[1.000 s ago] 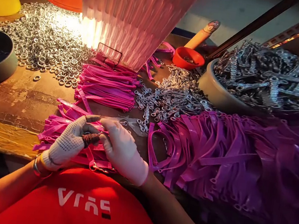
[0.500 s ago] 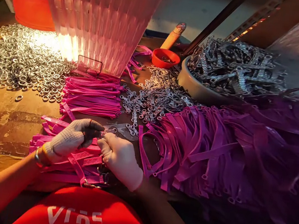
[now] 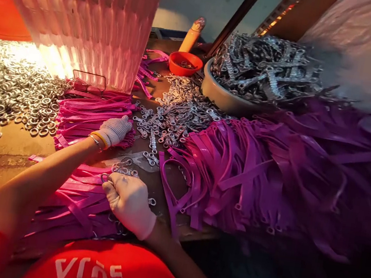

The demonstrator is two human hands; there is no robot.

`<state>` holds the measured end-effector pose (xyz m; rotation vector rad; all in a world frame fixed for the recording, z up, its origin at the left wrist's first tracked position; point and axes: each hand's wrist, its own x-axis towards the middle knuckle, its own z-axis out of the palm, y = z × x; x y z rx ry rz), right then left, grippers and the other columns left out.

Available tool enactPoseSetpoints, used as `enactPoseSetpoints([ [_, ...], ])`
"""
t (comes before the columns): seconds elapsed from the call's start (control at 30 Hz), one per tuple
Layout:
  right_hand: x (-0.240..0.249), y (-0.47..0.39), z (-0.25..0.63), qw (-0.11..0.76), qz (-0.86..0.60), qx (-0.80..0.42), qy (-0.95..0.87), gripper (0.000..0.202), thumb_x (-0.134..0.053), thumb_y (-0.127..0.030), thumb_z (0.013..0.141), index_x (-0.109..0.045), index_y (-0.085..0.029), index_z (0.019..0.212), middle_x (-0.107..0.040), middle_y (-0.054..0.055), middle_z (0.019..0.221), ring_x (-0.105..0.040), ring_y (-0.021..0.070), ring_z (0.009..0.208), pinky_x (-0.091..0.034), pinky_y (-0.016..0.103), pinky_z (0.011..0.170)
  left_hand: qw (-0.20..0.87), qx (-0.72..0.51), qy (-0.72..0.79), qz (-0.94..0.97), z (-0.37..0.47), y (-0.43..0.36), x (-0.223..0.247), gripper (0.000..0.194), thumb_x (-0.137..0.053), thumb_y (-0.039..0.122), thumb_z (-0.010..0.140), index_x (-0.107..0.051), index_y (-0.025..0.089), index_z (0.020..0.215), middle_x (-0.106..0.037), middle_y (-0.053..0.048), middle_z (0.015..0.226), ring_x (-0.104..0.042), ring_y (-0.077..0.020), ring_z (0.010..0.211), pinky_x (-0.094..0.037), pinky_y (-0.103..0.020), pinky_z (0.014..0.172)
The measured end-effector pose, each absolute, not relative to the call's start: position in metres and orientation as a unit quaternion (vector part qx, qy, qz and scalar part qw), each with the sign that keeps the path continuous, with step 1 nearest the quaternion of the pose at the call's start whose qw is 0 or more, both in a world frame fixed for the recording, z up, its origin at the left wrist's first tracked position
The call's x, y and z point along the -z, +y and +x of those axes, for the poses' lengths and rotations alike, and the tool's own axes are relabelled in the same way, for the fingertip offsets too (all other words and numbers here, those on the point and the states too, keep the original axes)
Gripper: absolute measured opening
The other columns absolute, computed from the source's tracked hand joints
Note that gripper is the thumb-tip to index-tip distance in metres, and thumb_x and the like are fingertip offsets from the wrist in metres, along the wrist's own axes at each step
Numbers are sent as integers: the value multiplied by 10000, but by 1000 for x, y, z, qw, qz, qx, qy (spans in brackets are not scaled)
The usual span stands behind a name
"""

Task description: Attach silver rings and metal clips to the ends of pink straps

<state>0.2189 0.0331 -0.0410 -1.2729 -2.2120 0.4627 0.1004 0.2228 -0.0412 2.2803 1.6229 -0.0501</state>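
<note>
Though small, ring (image 3: 104, 177) in right grip (image 3: 128, 201).

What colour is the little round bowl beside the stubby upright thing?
The small round bowl is bright red, clearest in the head view.

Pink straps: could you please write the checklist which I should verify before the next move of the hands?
1. Left hand at the upper strap stack: ok.
2. One strap singled out by its fingers: cannot tell, fingertips hidden.
3. Ring at the right hand's fingertips: ok.
4. Lower strap stack neatly parallel: not ok, some straps cross.
5. Red bowl upright: ok.
</note>
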Motion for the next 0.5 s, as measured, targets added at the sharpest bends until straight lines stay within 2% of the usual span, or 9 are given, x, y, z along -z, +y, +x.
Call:
enactPoseSetpoints([
  [0.1,42,36,218,264,-469,-160,-828,249,-526,-360,1002,-634,-202,842,-717,23,762,-622,155,697,-333,302,649,142,41,556,818,96,218,40,372,-484,306,976,-579,123,1286,-663,-210,1113,-682,-314,970,-493,-384,808],
  [0.23,45,38,217,269,-468,-149,-828,262,-520,-397,1006,-654,-198,901,-730,33,793,-646,165,729,-361,300,657,121,51,502,855,93,219,39,440,-661,252,846,-599,203,1279,-616,-160,1261,-658,-307,1047,-485,-356,832],
  [0.4,45,37,217,282,-483,-173,-811,223,-490,-341,1019,-659,-205,1074,-763,41,903,-689,172,815,-429,283,736,102,22,506,856,93,217,36,367,-534,176,889,-638,198,1240,-594,-154,1303,-669,-275,963,-477,-323,728],
  [0.5,41,39,221,320,-482,-207,-789,257,-468,-290,1027,-624,-202,1211,-774,51,1003,-707,176,896,-466,269,805,122,-26,519,845,87,200,23,271,-498,209,921,-664,183,1133,-664,-113,1100,-654,-207,825,-455,-269,648],
])
